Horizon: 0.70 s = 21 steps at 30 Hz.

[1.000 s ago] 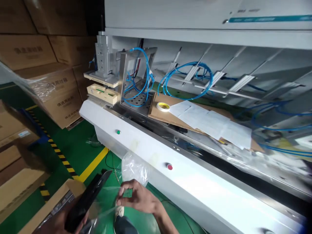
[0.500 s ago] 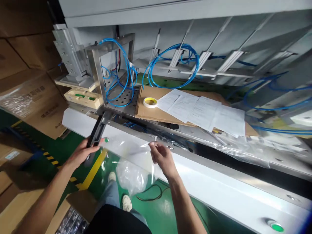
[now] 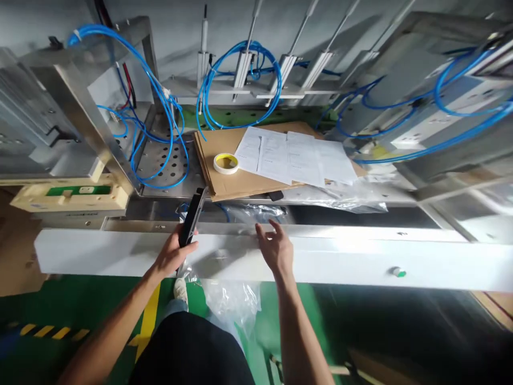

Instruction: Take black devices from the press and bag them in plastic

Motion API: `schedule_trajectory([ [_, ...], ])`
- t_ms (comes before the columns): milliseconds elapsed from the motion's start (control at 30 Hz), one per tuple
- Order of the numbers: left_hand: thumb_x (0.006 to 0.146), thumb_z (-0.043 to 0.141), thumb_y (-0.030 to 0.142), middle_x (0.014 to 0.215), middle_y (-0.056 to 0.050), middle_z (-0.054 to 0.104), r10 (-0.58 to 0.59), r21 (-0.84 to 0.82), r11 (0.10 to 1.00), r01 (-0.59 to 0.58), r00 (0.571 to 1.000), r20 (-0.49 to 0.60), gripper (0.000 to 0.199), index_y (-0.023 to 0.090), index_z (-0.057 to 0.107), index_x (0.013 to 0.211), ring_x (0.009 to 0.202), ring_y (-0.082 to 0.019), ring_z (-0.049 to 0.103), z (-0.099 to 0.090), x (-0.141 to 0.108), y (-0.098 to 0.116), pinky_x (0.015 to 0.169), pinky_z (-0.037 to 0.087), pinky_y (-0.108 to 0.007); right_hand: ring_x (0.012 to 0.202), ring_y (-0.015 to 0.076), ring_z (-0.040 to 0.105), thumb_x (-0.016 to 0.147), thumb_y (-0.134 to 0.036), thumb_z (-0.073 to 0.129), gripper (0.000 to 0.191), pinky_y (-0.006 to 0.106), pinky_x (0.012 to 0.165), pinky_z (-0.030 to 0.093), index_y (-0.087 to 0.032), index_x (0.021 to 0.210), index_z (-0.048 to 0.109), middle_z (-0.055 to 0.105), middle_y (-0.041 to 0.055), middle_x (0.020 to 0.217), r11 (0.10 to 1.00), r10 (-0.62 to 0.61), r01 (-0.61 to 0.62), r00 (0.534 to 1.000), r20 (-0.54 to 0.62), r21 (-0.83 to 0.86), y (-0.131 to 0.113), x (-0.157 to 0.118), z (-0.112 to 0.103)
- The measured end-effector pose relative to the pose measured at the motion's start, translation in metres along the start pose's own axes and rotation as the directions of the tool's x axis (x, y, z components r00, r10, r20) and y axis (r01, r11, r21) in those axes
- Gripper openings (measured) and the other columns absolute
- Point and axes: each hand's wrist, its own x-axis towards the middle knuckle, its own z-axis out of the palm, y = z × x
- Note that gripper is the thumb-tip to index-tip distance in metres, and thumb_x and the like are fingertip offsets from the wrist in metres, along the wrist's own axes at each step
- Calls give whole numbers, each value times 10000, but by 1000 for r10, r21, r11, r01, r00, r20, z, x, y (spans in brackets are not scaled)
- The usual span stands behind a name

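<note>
My left hand (image 3: 175,251) is wrapped round a long, narrow black part (image 3: 193,216), which it holds tilted over the front edge of the machine. My right hand (image 3: 276,250) hovers above the white front rail (image 3: 320,262), thumb and fingers apart, with nothing visible in it. A clear plastic bag (image 3: 232,299) hangs below the rail, between my forearms. More clear film (image 3: 260,212) lies in the gap behind the rail, just beyond my right fingertips.
Behind the gap, a cardboard sheet (image 3: 248,187) carries a tape roll (image 3: 225,163) and several printed papers (image 3: 288,155). Blue air hoses (image 3: 206,101) loop above. On the left sits a cream fixture (image 3: 72,193) beside a metal frame (image 3: 88,112). A green button (image 3: 398,272) sticks out of the rail.
The view has turned to the right and drawn closer to the machine. My right fingers have gone from pinched to apart. The black part stays in my left hand.
</note>
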Motion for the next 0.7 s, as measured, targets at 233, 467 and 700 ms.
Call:
schedule_trajectory([
  [233, 817, 762, 416, 1211, -81, 767, 3, 3, 1000, -4, 996, 86, 389, 221, 706, 1150, 1097, -276, 707, -16, 44, -4, 983, 532, -396, 1342, 340, 632, 875, -581, 643, 653, 571, 1163, 470, -221, 1418, 605, 721, 197, 1413, 643, -702, 604, 710, -49, -471, 24, -37, 18],
  [467, 780, 798, 432, 1089, -60, 790, 9, -63, 998, -7, 999, 45, 388, 208, 752, 1093, 1040, -259, 711, -21, 45, 11, 951, 544, -377, 1576, 425, 429, 778, -755, 657, 1061, 654, 1264, 359, -223, 1638, 332, 449, 241, 1704, 452, -716, 746, 630, 301, -489, 53, -27, 36],
  [700, 842, 773, 542, 947, -100, 761, -62, -296, 951, 95, 991, 119, 474, 134, 767, 1083, 673, -164, 650, -49, -2, 18, 586, 485, -278, 1544, 426, 481, 751, -809, 637, 1106, 639, 1221, 407, -234, 1642, 322, 486, 232, 1684, 414, -762, 769, 585, 277, -487, 63, -13, 31],
])
